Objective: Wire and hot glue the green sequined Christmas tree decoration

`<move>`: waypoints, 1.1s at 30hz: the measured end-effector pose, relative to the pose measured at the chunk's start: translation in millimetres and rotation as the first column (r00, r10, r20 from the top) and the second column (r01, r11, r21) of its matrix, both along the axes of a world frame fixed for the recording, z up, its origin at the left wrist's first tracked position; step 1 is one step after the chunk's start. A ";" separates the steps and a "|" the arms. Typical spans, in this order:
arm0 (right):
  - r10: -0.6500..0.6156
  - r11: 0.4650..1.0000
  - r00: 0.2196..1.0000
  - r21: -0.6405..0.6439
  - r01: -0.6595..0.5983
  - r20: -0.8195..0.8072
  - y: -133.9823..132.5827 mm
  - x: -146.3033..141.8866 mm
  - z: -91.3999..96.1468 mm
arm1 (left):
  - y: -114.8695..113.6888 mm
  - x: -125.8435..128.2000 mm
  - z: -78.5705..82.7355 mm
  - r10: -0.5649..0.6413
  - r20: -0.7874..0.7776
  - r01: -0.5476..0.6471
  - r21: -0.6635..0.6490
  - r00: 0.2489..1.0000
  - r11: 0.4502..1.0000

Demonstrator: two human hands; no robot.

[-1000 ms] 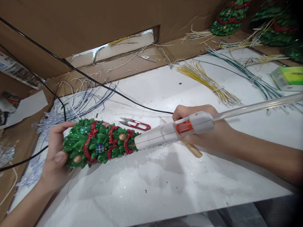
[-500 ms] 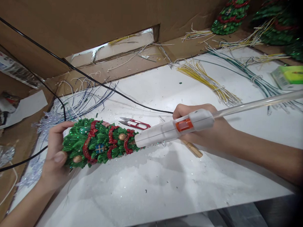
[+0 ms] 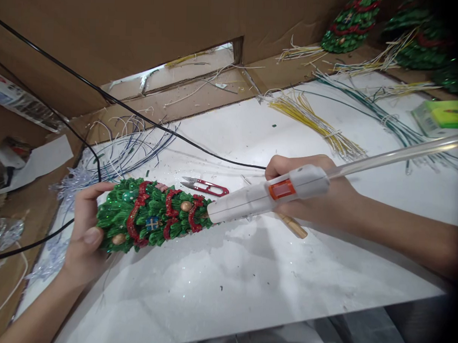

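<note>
My left hand (image 3: pixel 86 236) is closed around the wide base of a green Christmas tree figurine (image 3: pixel 152 214), which lies tilted with its top toward the right. Red ribbons and gold balls decorate it. In my right hand (image 3: pixel 311 187) is a white hot glue gun (image 3: pixel 246 199) with an orange window and a clear glue stick (image 3: pixel 395 157) in its rear end. The gun's front end is at the tree's top; its nozzle tip is mostly hidden there. Behind them lies a pair of red-handled thread snips (image 3: pixel 206 186). A wooden handle (image 3: pixel 292 226) shows below my right hand.
Bundles of yellow-white wires (image 3: pixel 309 119) and green wires (image 3: pixel 366 106) lie at the back right, near a green-yellow box (image 3: pixel 441 118). Blue-white wires (image 3: pixel 132 143) lie at left. A black cable (image 3: pixel 148 119) crosses the white tabletop (image 3: pixel 247 282). Another tree (image 3: pixel 349 25) stands behind.
The view has shifted very slightly. Both hands, the tree and the glue gun appear a little further right, with the gun still at the tree's top.
</note>
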State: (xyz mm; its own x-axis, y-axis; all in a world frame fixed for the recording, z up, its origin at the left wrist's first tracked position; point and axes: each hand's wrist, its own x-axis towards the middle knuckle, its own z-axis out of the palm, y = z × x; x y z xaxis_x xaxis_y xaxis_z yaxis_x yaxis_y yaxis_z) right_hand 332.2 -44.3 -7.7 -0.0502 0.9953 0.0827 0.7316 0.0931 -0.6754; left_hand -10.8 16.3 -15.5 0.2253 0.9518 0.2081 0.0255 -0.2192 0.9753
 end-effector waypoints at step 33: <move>-0.230 0.965 0.973 0.137 0.225 0.024 20.0 34.9 -2.8 | -0.9 -6.8 -4.8 -0.147 -0.107 0.144 -0.034 0.983 0.989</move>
State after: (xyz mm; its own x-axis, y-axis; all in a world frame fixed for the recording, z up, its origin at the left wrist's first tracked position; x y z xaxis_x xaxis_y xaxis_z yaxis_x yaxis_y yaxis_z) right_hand 367.1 -24.2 -10.5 0.1705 0.9613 0.2166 0.7693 0.0075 -0.6388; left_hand -17.6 15.4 -20.3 0.3819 0.9119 0.1504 0.1015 -0.2031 0.9739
